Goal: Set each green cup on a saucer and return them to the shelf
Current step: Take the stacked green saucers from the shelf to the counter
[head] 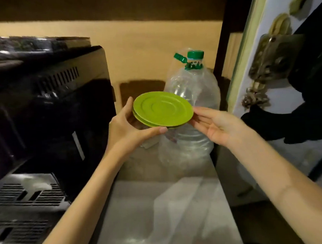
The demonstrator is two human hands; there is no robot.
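Observation:
A small stack of green saucers [162,108], at least two, is held in the air in the middle of the view. My left hand [128,129] grips the stack's left edge, thumb under the near rim and fingers behind. My right hand [215,125] touches the right rim with spread fingers, palm turned up. No green cup is in view.
A black appliance [49,109] with vent slots fills the left side. A large clear plastic bottle [190,101] with a green cap stands right behind the saucers. A light countertop [161,215] lies below. A white door with a metal lock [272,60] is at the right.

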